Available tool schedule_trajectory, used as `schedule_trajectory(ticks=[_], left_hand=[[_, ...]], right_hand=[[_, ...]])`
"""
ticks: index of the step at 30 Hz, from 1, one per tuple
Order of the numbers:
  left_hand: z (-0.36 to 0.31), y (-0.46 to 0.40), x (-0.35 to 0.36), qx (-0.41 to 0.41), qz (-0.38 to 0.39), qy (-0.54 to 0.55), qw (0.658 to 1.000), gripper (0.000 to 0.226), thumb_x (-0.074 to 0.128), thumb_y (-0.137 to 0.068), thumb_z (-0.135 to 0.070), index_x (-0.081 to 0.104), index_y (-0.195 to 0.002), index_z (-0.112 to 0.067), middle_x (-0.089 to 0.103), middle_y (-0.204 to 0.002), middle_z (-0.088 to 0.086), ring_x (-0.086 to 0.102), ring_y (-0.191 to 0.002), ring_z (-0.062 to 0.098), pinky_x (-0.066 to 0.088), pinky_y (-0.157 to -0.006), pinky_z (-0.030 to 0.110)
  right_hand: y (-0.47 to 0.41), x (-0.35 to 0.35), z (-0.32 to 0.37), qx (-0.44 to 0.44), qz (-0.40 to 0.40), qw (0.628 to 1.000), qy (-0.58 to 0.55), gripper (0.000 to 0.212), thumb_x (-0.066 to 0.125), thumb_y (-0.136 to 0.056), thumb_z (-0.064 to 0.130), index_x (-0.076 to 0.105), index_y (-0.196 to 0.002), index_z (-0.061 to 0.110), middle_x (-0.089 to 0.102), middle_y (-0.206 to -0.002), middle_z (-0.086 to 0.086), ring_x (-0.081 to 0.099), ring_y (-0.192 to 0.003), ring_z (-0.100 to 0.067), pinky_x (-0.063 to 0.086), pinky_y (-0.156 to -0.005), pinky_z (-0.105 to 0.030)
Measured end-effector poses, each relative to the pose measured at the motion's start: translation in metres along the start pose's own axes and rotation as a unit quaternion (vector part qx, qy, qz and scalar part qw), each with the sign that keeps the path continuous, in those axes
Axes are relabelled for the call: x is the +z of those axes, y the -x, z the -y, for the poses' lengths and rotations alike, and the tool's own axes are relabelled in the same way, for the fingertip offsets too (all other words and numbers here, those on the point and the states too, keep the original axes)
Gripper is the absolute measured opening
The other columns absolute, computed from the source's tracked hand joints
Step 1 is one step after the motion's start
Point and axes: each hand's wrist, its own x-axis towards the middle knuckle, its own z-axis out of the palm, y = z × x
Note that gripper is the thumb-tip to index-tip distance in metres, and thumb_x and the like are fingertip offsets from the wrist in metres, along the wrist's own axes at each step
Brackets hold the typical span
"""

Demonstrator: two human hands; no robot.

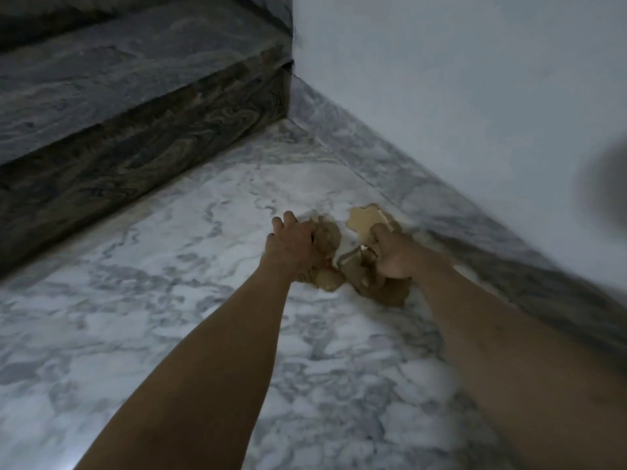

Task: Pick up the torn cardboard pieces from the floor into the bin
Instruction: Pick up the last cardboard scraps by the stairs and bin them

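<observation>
Several torn brown cardboard pieces (364,220) lie in a small heap on the white marble floor (169,317), close to the wall's skirting. My left hand (295,247) is down on the left side of the heap, fingers curled around a crumpled cardboard piece (327,237). My right hand (395,257) is closed on cardboard pieces (359,269) at the right side, with more pieces bunched under it. One pale flat piece lies just beyond my right hand. No bin is in view.
A dark marble stair step (135,147) rises at the left and back. A pale wall (458,96) with grey marble skirting (441,212) runs along the right. A blurred dark shape (607,195) sits at the right edge.
</observation>
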Motion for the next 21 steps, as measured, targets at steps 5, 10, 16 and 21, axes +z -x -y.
schedule_trajectory(ticks=[5, 10, 16, 21], left_hand=[[-0.009, 0.006, 0.000, 0.012, -0.021, 0.058, 0.998, 0.062, 0.077, -0.081, -0.027, 0.053, -0.137, -0.021, 0.037, -0.124, 0.016, 0.047, -0.099, 0.037, 0.050, -0.091, 0.045], [-0.012, 0.016, 0.000, 0.009, -0.063, 0.149, 0.987, 0.049, 0.081, -0.073, -0.014, 0.060, -0.118, -0.012, 0.037, -0.115, 0.011, 0.048, -0.078, 0.029, 0.052, -0.081, 0.036], [0.004, 0.017, -0.015, -0.009, -0.055, 0.214, 0.975, 0.052, 0.085, -0.071, -0.016, 0.063, -0.118, -0.017, 0.060, -0.107, 0.002, 0.057, -0.097, 0.025, 0.039, -0.076, 0.029], [0.021, 0.015, -0.032, -0.042, -0.055, 0.328, 0.942, 0.041, 0.090, -0.066, -0.014, 0.063, -0.097, -0.012, 0.067, -0.108, 0.005, 0.062, -0.101, 0.028, 0.051, -0.080, 0.037]], right_hand=[[0.008, 0.002, -0.004, -0.030, -0.079, 0.996, 0.029, 0.053, 0.070, -0.083, 0.016, 0.032, -0.121, 0.018, 0.032, -0.135, -0.012, 0.038, -0.122, -0.034, 0.039, -0.076, -0.036], [0.011, 0.009, -0.014, -0.057, -0.090, 0.985, -0.135, 0.066, 0.084, -0.073, 0.015, 0.036, -0.118, 0.018, 0.055, -0.099, -0.003, 0.056, -0.090, -0.023, 0.047, -0.072, -0.036], [0.015, -0.024, -0.034, 0.004, -0.077, 0.903, -0.422, 0.070, 0.093, -0.055, -0.005, 0.057, -0.112, 0.014, 0.067, -0.109, -0.010, 0.066, -0.096, -0.026, 0.055, -0.093, -0.045], [0.014, -0.052, -0.027, 0.024, -0.114, 0.825, -0.552, 0.103, 0.098, -0.030, 0.008, 0.060, -0.126, 0.010, 0.071, -0.117, -0.009, 0.071, -0.101, -0.026, 0.060, -0.085, -0.049]])
